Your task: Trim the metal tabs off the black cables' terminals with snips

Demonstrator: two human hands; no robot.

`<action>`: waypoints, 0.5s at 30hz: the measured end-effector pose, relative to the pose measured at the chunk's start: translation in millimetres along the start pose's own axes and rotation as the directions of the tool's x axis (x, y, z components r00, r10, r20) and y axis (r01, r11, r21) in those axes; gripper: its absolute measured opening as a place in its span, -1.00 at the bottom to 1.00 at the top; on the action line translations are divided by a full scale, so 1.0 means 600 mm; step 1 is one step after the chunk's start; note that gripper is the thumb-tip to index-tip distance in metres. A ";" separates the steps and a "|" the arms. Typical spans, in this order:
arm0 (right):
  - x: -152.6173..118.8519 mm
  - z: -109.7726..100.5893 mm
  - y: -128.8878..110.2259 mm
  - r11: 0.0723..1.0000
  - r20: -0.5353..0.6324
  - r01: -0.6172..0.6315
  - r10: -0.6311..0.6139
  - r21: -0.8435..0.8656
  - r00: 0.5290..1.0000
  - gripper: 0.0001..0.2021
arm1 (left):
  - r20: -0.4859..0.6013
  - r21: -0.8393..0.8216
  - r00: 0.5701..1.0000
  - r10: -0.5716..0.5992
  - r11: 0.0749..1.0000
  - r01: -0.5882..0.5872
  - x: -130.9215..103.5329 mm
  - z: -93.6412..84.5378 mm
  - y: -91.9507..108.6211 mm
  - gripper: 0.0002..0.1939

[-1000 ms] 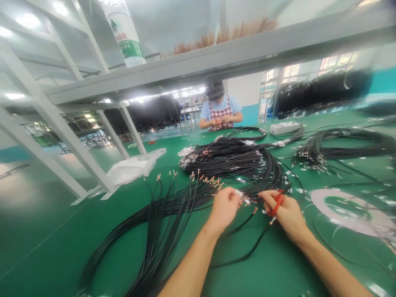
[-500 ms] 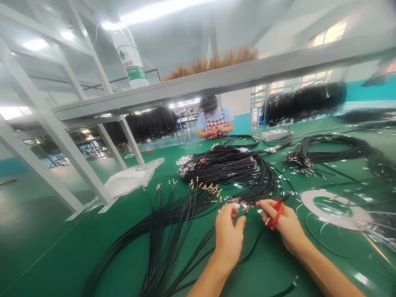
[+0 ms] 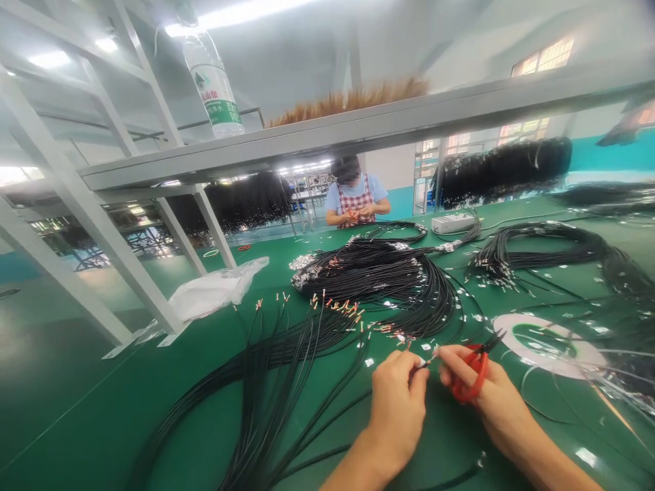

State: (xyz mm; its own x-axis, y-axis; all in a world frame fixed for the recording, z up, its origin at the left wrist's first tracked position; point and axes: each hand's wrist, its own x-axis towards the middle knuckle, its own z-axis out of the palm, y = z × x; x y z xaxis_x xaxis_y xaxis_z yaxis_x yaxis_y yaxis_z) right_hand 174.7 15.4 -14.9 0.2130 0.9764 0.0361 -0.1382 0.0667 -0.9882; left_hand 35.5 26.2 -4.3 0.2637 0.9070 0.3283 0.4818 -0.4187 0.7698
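Note:
My left hand (image 3: 399,399) is closed round the end of a black cable, whose tip sticks out between thumb and forefinger. Close on its right, my right hand (image 3: 473,382) has red-handled scissors (image 3: 473,375) hooked in its fingers, the dark blades pointing up and right. Its thumb and forefinger pinch at the cable's tip; what exactly lies between them is too small to tell. Left of my hands, a bundle of black cables (image 3: 256,382) fans out with stripped, copper-coloured ends. Beyond my hands lies a large coil of black cables (image 3: 379,279).
A white ring-shaped roll (image 3: 550,344) and another cable coil (image 3: 547,245) lie at right. A power strip (image 3: 453,223) is farther back. A plastic bag (image 3: 217,290) sits by the grey rack (image 3: 317,140), which holds a bottle (image 3: 213,88). A person (image 3: 357,198) works across the table.
Both hands have moved slightly right and down in the view and come closer together. The right fingertips now meet at the cable end. The scissors have turned, showing more of their blades.

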 end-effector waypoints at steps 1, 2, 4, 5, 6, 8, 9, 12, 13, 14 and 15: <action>-0.001 0.000 0.000 1.000 0.012 0.003 -0.003 -0.008 1.000 -0.61 | -0.005 0.033 1.000 0.023 0.999 -0.022 0.000 0.000 0.000 -0.85; -0.001 -0.001 0.000 1.000 0.025 0.003 -0.003 -0.014 1.000 -0.61 | -0.004 0.066 0.999 0.044 0.997 -0.044 0.000 -0.001 0.000 -0.84; 0.001 -0.003 0.002 0.999 0.040 0.004 -0.003 -0.037 0.999 -0.61 | 0.003 0.125 0.997 0.077 0.989 -0.077 -0.002 -0.002 -0.001 -0.82; 0.002 -0.005 0.003 0.998 0.043 0.008 -0.005 -0.058 0.999 -0.63 | 0.005 0.149 0.996 0.086 0.985 -0.085 -0.002 -0.002 -0.001 -0.81; 0.003 -0.006 0.005 0.996 0.045 0.013 -0.010 -0.086 0.999 -0.64 | 0.006 0.165 0.996 0.088 0.982 -0.088 -0.003 -0.002 -0.001 -0.81; 0.003 -0.009 0.008 0.987 0.053 0.036 -0.028 -0.155 0.998 -0.64 | 0.003 0.163 0.996 0.085 0.983 -0.084 -0.004 -0.002 -0.002 -0.79; 0.003 -0.010 0.010 0.980 0.056 0.053 -0.043 -0.193 0.997 -0.64 | -0.004 0.141 0.997 0.080 0.987 -0.078 -0.004 -0.001 -0.003 -0.78; -0.001 -0.011 0.016 0.946 0.072 0.108 -0.090 -0.305 0.993 -0.63 | -0.016 -0.015 1.000 0.010 1.000 -0.010 -0.001 -0.001 -0.005 -0.78; -0.003 -0.011 0.018 0.932 0.072 0.120 -0.101 -0.343 0.992 -0.63 | 0.000 -0.092 0.999 -0.044 0.995 0.044 0.000 -0.001 -0.005 -0.78; -0.003 -0.011 0.020 0.917 0.074 0.128 -0.108 -0.379 0.991 -0.62 | 0.036 -0.177 0.993 -0.109 0.978 0.114 0.002 -0.001 -0.006 -0.77; -0.004 -0.010 0.022 0.903 0.075 0.134 -0.113 -0.409 0.991 -0.62 | 0.093 -0.265 0.979 -0.180 0.944 0.199 0.004 -0.001 -0.006 -0.77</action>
State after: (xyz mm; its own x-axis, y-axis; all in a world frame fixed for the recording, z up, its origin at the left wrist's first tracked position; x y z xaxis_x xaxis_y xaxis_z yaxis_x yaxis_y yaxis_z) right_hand 178.4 12.9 -28.9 0.1542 0.9753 0.1584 0.2997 0.1066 -0.9480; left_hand 33.9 30.1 -5.8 0.2496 0.9593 0.1318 0.2855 -0.2029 0.9366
